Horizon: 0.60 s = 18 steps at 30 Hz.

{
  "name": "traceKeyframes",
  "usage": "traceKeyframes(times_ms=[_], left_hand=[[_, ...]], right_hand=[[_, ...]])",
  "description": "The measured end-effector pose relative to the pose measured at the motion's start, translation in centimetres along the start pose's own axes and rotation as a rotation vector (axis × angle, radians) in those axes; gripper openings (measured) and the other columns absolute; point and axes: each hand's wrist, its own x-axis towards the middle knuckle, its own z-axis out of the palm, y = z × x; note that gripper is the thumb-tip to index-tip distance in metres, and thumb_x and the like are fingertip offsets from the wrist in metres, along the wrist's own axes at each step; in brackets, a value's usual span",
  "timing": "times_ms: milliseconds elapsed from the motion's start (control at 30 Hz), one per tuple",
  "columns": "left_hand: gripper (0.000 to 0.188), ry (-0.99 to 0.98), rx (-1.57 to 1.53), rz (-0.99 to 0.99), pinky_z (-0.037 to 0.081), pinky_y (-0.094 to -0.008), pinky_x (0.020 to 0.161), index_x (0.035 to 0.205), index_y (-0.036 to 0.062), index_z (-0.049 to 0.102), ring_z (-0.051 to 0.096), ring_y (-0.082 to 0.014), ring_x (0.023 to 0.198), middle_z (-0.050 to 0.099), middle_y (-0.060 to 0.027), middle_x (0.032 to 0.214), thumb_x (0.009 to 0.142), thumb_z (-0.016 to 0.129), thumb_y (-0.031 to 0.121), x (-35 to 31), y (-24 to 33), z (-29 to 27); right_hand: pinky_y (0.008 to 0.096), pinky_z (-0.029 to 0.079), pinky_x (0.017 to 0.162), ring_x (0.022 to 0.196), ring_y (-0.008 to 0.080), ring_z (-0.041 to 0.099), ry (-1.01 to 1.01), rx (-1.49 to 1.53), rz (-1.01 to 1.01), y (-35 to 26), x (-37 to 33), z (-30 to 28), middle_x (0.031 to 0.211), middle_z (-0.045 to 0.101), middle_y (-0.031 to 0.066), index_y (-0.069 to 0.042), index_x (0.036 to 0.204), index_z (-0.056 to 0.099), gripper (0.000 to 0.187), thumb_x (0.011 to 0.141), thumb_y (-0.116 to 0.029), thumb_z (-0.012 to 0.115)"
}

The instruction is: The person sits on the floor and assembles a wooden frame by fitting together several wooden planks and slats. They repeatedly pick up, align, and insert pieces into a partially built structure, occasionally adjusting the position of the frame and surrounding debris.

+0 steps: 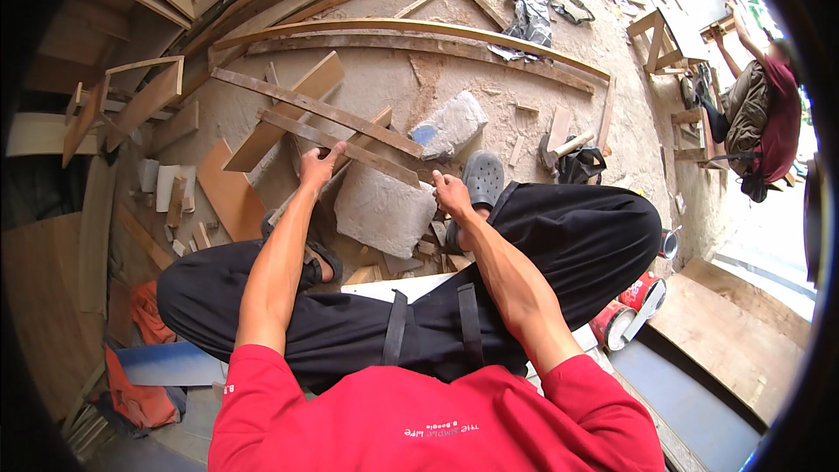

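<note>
My left hand [320, 166] is closed on the near wooden strip [367, 157], thumb on top, a little right of its middle. This strip slants down to the right above a pale rough block [380, 210]. Just past its right end is my right hand [452, 196], fingers pinched together. Whatever lies between those fingertips is too small to make out. A second, longer wooden strip [315, 105] runs nearly parallel on the far side. Its right end is close to another whitish block [450, 125] with a blue patch. A wide board [293, 114] lies crosswise beneath both strips.
Long curved timbers [419, 28] stretch across the far floor. A hammer [568, 147] lies beside a black bag [584, 164] at right. Red cans [625, 315] stand by my left-bent cloth-covered knee's opposite side. Another person [769, 114] works at far right. Wood scraps surround the blocks.
</note>
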Motion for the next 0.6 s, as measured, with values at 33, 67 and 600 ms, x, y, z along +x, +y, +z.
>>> traceKeyframes(times_ms=[33,67,600], left_hand=[[0.064,-0.004,-0.005,0.011,0.046,-0.0358,0.081,0.093,-0.0014,0.068,0.063,-0.0239,0.087,0.068,-0.0133,0.092,0.071,0.072,0.059,0.0,0.2,0.1],[0.064,-0.007,-0.010,0.022,0.046,-0.0357,0.081,0.093,-0.0013,0.068,0.062,-0.0240,0.087,0.068,-0.0132,0.092,0.071,0.071,0.059,-0.1,0.3,0.0],[0.064,0.023,0.046,-0.016,0.041,-0.0383,0.090,0.093,0.0043,0.068,0.064,-0.0241,0.091,0.070,-0.0092,0.092,0.072,0.066,0.064,-0.2,-1.2,-0.3]], right_hand=[[0.0464,0.044,0.078,0.089,0.0442,0.059,-0.010,0.004,0.008,-0.2,0.0,0.1,0.086,0.062,0.0273,0.003,0.084,0.062,0.055,0.091,-0.049,0.044],[0.0467,0.044,0.078,0.089,0.0444,0.058,-0.014,-0.017,0.013,-0.4,0.0,0.1,0.087,0.062,0.0277,0.003,0.085,0.062,0.055,0.091,-0.049,0.044],[0.0407,0.046,0.084,0.094,0.0349,0.061,0.207,-0.025,-0.122,-4.5,-1.6,0.6,0.099,0.064,0.0214,-0.002,0.103,0.062,0.035,0.088,-0.033,0.056]])
